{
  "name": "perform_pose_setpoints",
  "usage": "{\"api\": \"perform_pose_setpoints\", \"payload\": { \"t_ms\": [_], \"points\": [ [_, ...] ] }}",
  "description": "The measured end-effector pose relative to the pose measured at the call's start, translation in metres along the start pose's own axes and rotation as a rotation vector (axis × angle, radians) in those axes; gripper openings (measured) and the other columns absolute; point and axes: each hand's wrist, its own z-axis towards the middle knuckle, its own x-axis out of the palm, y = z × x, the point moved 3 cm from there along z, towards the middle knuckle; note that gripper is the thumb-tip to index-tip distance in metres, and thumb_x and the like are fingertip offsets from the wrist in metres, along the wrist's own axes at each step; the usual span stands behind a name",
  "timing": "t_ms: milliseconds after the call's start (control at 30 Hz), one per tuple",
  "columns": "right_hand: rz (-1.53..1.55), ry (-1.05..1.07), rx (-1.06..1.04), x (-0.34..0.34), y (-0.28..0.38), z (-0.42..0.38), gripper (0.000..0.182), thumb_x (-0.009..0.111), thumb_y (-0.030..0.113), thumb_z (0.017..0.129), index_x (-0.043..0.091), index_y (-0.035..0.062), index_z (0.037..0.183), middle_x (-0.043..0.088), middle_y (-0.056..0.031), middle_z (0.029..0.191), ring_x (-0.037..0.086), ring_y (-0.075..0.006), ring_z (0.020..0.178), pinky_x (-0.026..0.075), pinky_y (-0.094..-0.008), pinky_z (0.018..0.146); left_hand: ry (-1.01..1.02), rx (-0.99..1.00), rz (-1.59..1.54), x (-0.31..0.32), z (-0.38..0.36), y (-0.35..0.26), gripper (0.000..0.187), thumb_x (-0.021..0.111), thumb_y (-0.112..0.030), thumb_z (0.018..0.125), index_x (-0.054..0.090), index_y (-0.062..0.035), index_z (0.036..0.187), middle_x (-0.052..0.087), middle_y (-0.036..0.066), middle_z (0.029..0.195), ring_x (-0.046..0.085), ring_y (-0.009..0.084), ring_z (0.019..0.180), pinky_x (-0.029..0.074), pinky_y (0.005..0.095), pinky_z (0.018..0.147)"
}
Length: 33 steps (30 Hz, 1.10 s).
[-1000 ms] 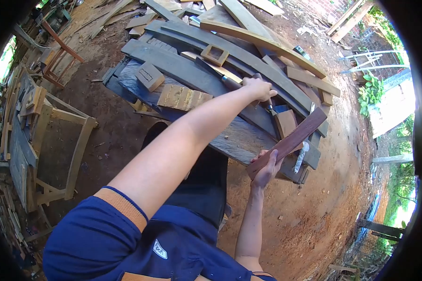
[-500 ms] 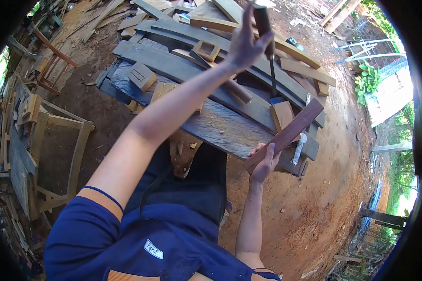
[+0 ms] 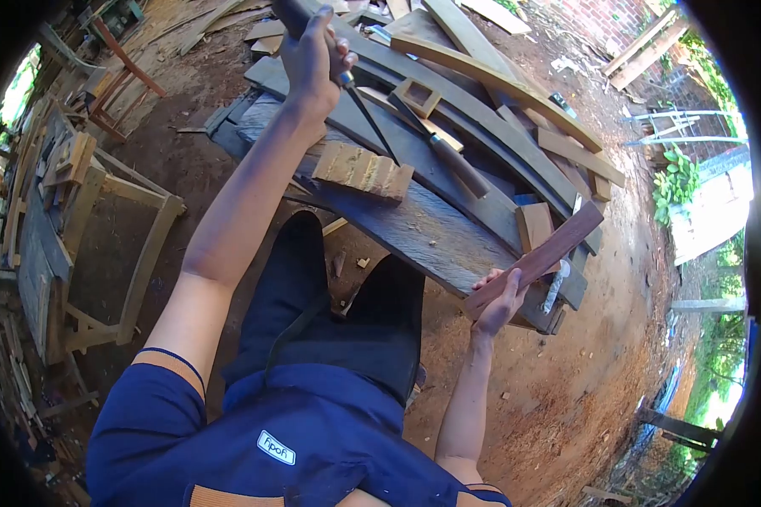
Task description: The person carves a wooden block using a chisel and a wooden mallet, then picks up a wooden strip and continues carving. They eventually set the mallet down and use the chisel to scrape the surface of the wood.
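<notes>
My left hand (image 3: 313, 72) is raised at the upper left, its fingers wrapped round the dark handle of a chisel (image 3: 370, 121). The long metal shaft slants down, its tip overlapping the area just behind a notched wooden block (image 3: 359, 173) on the bench. At the bench's right end, my right hand (image 3: 500, 302) grips the lower end of a flat reddish-brown wood piece (image 3: 558, 242), which points up and to the right. Between the hands, a second chisel (image 3: 458, 166) with a brown handle lies on the boards.
The plank bench (image 3: 423, 232) carries several long boards (image 3: 499, 72), a small square wooden frame (image 3: 418, 97) and a pale block (image 3: 533, 226). Another wooden stand (image 3: 148, 198) is at the left. Wood chips lie on the dirt ground (image 3: 558, 372).
My left hand has swung left with the chisel, whose shaft has moved away from the pale block at the right. The notched block has come into fuller view. My right hand keeps the reddish-brown wood piece.
</notes>
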Motion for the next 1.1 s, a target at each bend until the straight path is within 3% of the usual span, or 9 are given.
{"api": "perform_pose_setpoints", "payload": {
  "t_ms": [100,467,667,733,867,933,1000,1067,1100],
  "points": [
    [-0.004,0.005,0.001,0.003,0.002,-0.001,0.033,0.047,0.035,0.101,0.043,0.0063,0.116,0.051,-0.0059,0.076,0.052,-0.0137,0.059,0.048,-0.0289,0.053,-0.157,0.054,0.008,-0.002,-0.025,-0.012,0.026,0.067,-0.024,0.089,0.045,-0.0105,0.094,0.054,0.004,0.075,0.051,0.0118,0.055,0.041,0.0279,0.045],
    [-0.024,-0.017,0.045,0.001,0.001,-0.001,0.043,0.046,0.035,0.101,0.038,0.0071,0.133,0.051,-0.006,0.077,0.053,-0.0141,0.06,0.048,-0.0293,0.054,-0.14,0.041,-0.075,-0.043,-0.029,-0.001,0.041,0.057,-0.048,0.093,0.041,-0.0108,0.089,0.049,0.004,0.065,0.048,0.0137,0.047,0.041,0.0289,0.043],
    [-0.034,-0.008,0.028,0.004,0.006,-0.002,0.041,0.046,0.035,0.101,0.039,0.0071,0.131,0.051,-0.0061,0.076,0.053,-0.014,0.06,0.049,-0.0293,0.054,-0.073,0.113,-0.068,-0.044,-0.043,0.007,0.04,0.048,-0.048,0.098,0.048,-0.0087,0.1,0.05,0.004,0.071,0.05,0.0156,0.059,0.044,0.0289,0.058],
    [-0.029,-0.001,0.019,0.004,0.006,-0.003,0.042,0.046,0.034,0.101,0.038,0.0074,0.133,0.051,-0.0059,0.076,0.053,-0.0137,0.06,0.049,-0.0293,0.054,-0.03,0.191,0.027,-0.039,-0.047,0.002,0.039,0.047,-0.043,0.1,0.049,-0.0052,0.111,0.056,0.007,0.08,0.057,0.0172,0.07,0.048,0.0291,0.069],
    [-0.029,-0.003,0.013,0.001,0.001,0.0,0.044,0.046,0.034,0.101,0.037,0.0079,0.136,0.051,-0.0057,0.076,0.053,-0.0135,0.06,0.049,-0.0295,0.055,0.058,0.288,0.373,-0.029,-0.056,-0.019,0.037,0.053,-0.037,0.099,0.052,-0.0027,0.114,0.062,0.008,0.09,0.062,0.0171,0.082,0.049,0.0293,0.078],
    [-0.019,0.003,0.018,0.003,0.003,-0.002,0.044,0.046,0.034,0.101,0.037,0.0079,0.136,0.051,-0.0057,0.076,0.053,-0.0137,0.06,0.049,-0.0298,0.055,0.143,0.483,0.685,-0.019,-0.062,-0.033,0.038,0.065,-0.033,0.093,0.056,-0.0001,0.108,0.064,0.009,0.096,0.064,0.0145,0.091,0.052,0.0284,0.082],
    [-0.024,-0.004,0.027,0.004,0.005,-0.003,0.044,0.046,0.034,0.101,0.037,0.0078,0.136,0.051,-0.0057,0.076,0.053,-0.0139,0.06,0.049,-0.0298,0.055,0.158,0.489,0.698,-0.015,-0.062,-0.034,0.035,0.07,-0.031,0.089,0.061,0.0004,0.102,0.066,0.008,0.092,0.066,0.0137,0.083,0.053,0.0267,0.077],
    [-0.027,-0.008,0.03,0.006,0.005,-0.003,0.045,0.046,0.034,0.101,0.037,0.0076,0.136,0.051,-0.0057,0.076,0.053,-0.014,0.06,0.049,-0.0298,0.055,0.126,0.321,0.577,-0.014,-0.06,-0.024,0.031,0.069,-0.029,0.089,0.062,-0.0002,0.097,0.066,0.006,0.08,0.066,0.015,0.066,0.055,0.0277,0.066],
    [-0.027,-0.005,0.029,0.005,0.005,-0.003,0.045,0.046,0.035,0.101,0.037,0.0076,0.136,0.051,-0.0057,0.076,0.053,-0.0141,0.06,0.049,-0.0298,0.055,0.073,0.222,0.324,-0.013,-0.055,-0.017,0.024,0.069,-0.023,0.086,0.057,-0.0027,0.085,0.057,0.004,0.072,0.061,0.0153,0.06,0.052,0.0296,0.056]
  ]
}}
